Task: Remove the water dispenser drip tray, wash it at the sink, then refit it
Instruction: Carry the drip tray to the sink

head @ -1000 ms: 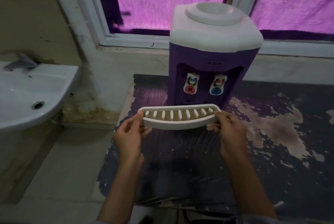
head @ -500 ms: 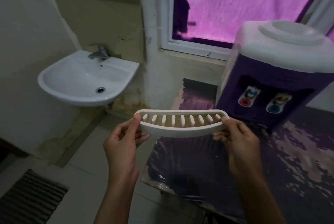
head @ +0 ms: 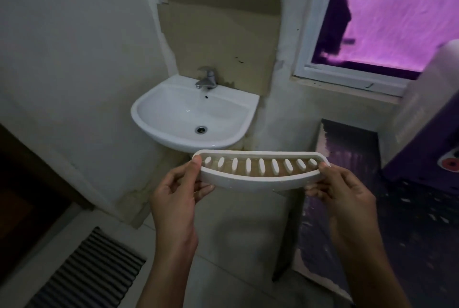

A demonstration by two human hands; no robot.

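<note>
Drip tray (head: 258, 178) spans level between both hands: left hand (head: 173, 198) pinches its left end, right hand (head: 345, 196) its right end, in front of the sink (head: 173, 138).

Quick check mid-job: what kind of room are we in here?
Likely a small washroom or utility corner: a wall-hung sink with a tap, a floor grate, and a purple water dispenser.
</note>
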